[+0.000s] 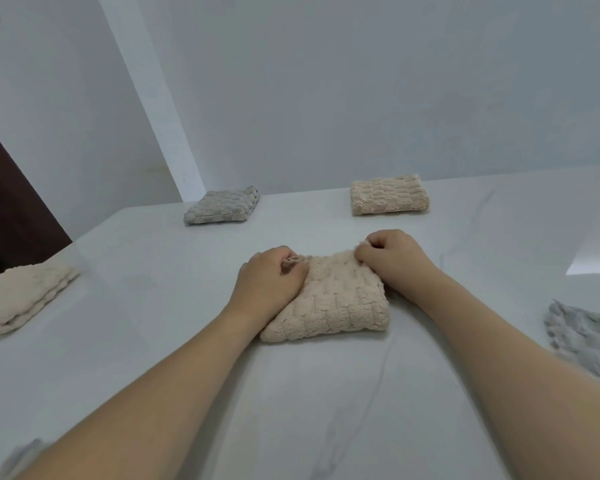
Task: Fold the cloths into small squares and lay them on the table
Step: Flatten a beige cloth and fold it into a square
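- Beige cloth (333, 299) lay at the middle of the white table (153, 271), already doubled into a thick, roughly square pad; near edge rounded, so the fold line faced the person and the loose edges lay on the far side
- Left hand (269, 278) rested on the pad's far-left corner, grip curled down onto a bunched bit of cloth there; right hand (392, 258) sat at the far-right corner, grip pinched on the cloth's edge
- Both forearms reached in from the near edge; neither hand was lifted off the cloth
- Judged step: squaring off the far edge of this cloth, the last fold looking done or nearly so
- Left corner still looked lumpy under the fingers (291, 263); layer count could not be told
- Next move, as a judgement: tuck or smooth the bunched corner flat, line up the loose edges, press once, then let go so the pad stays as laid
- Care needed: the pile looked thick and springy, so the top layer may creep open on release
- Outward: folded grey cloth (222, 206) far left and folded tan cloth (388, 195) far right, both near the wall, well apart
- Pale cloth (18, 299) at the left edge, loosely folded; rumpled grey cloth (586, 334) at the right edge, apparently unfolded and probably the next one
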The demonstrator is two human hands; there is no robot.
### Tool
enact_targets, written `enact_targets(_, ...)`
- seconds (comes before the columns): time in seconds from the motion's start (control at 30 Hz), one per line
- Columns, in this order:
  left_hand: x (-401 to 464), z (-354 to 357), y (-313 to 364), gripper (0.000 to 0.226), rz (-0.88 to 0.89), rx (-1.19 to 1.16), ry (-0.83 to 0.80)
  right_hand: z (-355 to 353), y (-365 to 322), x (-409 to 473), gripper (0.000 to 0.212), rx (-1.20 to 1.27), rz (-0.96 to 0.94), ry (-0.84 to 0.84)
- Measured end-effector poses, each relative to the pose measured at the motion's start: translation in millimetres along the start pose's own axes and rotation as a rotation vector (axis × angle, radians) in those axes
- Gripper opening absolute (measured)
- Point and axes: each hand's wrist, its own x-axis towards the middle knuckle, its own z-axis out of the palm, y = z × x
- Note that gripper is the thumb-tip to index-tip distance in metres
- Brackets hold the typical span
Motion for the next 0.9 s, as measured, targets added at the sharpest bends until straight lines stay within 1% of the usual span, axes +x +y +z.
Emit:
enact_targets(0.07,3,-1,-2,0.029,-0.064,-0.028,0.009,0,-2,1,0.022,-0.146,-0.017,0.015)
enact_targets(0.17,8,3,-1,0.043,-0.118,0.048,0.015,-1,-1,2,0.011,-0.212,-0.011,-0.004)
enact_targets(0.27,11,6,0,0.045,-0.137,0.122,0.012,-2,-1,4,0.02,-0.218,-0.014,-0.036)
enact_targets(0.37,12,6,0,0.044,-0.138,0.142,0.011,0,0,5,0.031,-0.281,-0.037,-0.083)
enact_targets(0.4,11,5,1,0.043,-0.142,0.148,0.017,1,0,6,0.03,-0.32,-0.045,-0.105)
enact_targets(0.47,11,5,2,0.043,-0.149,0.155,0.016,2,0,6,0.019,-0.415,-0.076,-0.128)
enact_targets(0.5,11,5,2,0.044,-0.156,0.153,0.001,1,0,6,0.02,-0.455,-0.074,-0.144)
enact_targets(0.53,11,4,3,0.044,-0.19,0.139,-0.024,1,1,5,0.026,-0.477,-0.069,-0.159)
enact_targets(0.57,11,2,5,0.044,-0.234,0.105,-0.054,1,1,5,0.03,-0.495,-0.067,-0.165)
enact_targets(0.6,9,-3,10,0.043,-0.296,0.013,-0.086,1,0,4,0.033,-0.51,-0.074,-0.16)
enact_targets(0.67,6,-18,24,0.032,-0.471,-0.287,-0.159,1,-1,3,0.035,-0.529,-0.075,-0.151)
enact_targets(0.7,3,-28,30,0.028,-0.547,-0.371,-0.215,1,-2,3,0.035,-0.533,-0.077,-0.148)
enact_targets(0.73,-3,-37,34,0.025,-0.582,-0.405,-0.267,1,-3,2,0.035,-0.54,-0.078,-0.148)
enact_targets(0.8,-16,-49,36,0.024,-0.591,-0.412,-0.314,3,-5,1,0.036,-0.57,-0.078,-0.148)
enact_targets(0.9,-33,-44,33,0.02,-0.538,-0.476,-0.252,5,-5,0,0.036,-0.609,-0.084,-0.138)
